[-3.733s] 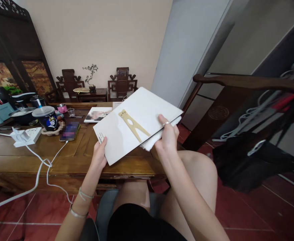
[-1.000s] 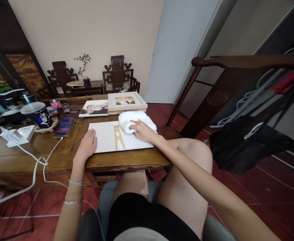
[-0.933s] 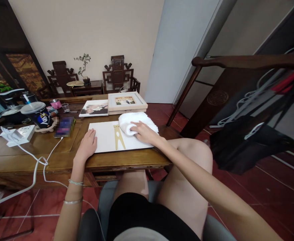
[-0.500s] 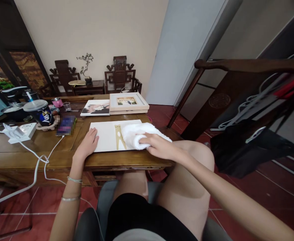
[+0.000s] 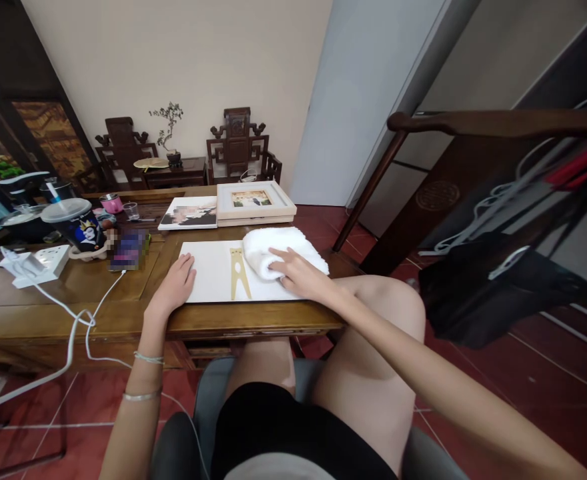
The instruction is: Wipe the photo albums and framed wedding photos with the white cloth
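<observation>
Readable text: none | Chair back (image 5: pixel 404 232): bears a round carved emblem (image 5: pixel 438 195), too faint to make out as a character | Dark lidded cup (image 5: pixel 76 230): shows a printed figure with yellow detail, any lettering too small to read | Phone (image 5: pixel 128 252): screen is partly pixelated, illegible

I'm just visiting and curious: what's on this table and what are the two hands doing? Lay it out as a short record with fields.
Left hand: fingers resting on the left edge of the white board
Right hand: holding the white cloth against the board
Board design: tan animal-like figure, left of the cloth
Behind board: framed picture, with a flat picture to its left
Left side of table: lidded cup, phone, power strip
</observation>
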Demonstrator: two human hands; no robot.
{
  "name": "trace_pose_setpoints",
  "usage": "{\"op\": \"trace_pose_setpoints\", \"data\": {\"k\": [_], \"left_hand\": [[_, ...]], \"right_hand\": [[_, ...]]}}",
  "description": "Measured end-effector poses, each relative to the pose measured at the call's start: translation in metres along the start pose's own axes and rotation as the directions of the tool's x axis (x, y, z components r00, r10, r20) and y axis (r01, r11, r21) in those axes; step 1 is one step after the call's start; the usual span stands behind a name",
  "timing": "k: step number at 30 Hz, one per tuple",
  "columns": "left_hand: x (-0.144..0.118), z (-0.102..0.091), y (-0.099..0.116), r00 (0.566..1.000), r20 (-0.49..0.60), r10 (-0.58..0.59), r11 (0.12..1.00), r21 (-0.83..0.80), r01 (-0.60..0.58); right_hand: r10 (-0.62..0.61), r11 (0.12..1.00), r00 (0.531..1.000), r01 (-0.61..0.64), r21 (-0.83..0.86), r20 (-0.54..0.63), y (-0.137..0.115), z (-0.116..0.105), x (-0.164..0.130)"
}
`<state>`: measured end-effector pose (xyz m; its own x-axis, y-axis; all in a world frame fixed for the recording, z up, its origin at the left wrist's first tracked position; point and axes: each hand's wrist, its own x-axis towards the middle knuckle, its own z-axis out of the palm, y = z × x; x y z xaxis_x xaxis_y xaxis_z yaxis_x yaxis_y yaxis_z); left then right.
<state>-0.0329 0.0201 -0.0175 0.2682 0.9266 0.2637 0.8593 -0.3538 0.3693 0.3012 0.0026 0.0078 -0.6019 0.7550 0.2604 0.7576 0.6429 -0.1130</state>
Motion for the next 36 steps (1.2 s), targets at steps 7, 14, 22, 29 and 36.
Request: {"op": "trace_pose_setpoints", "data": {"k": [7, 14, 22, 29, 36], "left_hand": [[-0.004, 0.001, 0.005, 1.000, -0.018, 0.002, 1.000, 0.000, -0.002], [-0.005, -0.004, 0.006, 1.000, 0.026, -0.012, 0.999, -0.031, 0.013], [-0.006, -0.002, 0.004, 1.000, 0.015, 0.025, 0.999, -0.038, -0.024], [-0.006, -0.001, 0.007, 1.000, -0.007, 0.017, 1.000, -0.022, -0.017], [-0.004, 0.000, 0.007, 1.000, -0.006, 0.016, 1.000, 0.003, -0.016]], "right_hand": [[0.037, 0.999, 0.998, -0.037, -0.005, 0.045, -0.028, -0.021, -0.025], [0.063, 0.997, 0.996, -0.065, 0.028, 0.067, 0.009, -0.008, 0.043], [-0.020, 0.999, 0.997, 0.017, 0.047, 0.077, -0.024, -0.022, -0.008], [-0.062, 0.995, 0.991, 0.052, 0.088, 0.122, -0.063, -0.050, -0.064], [0.018, 0.998, 0.997, -0.023, 0.058, 0.074, -0.001, -0.018, 0.016]]}}
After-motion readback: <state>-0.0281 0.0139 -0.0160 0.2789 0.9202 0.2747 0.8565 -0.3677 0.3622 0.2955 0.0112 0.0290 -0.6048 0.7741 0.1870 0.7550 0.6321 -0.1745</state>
